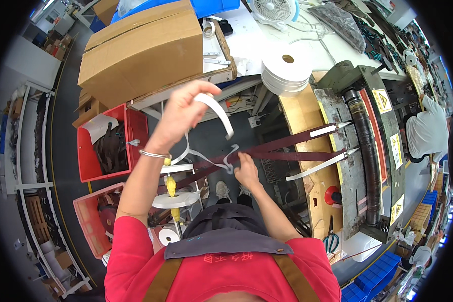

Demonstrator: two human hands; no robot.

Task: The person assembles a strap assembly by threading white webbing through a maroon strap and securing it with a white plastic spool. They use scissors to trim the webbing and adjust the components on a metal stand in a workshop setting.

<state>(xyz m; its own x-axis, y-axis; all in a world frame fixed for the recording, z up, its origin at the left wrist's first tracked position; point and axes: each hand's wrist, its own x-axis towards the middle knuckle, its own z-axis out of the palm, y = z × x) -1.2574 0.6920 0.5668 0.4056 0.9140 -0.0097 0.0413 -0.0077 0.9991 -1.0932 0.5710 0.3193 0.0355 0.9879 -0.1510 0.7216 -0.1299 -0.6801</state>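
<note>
Head view: my left hand (183, 113) pinches white tape (217, 111) held high; right hand (246, 171) grips the dark straps (287, 151) running into the press (362, 151). Slack tape loops may twist or stick crooked.

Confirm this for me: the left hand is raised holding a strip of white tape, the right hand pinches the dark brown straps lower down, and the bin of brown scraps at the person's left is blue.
Not quite: in the head view the plastic bin of brown scraps is red, not blue. The rest holds: the left hand is raised holding the strip of white tape, and the right hand pinches the dark brown straps lower down.
</note>
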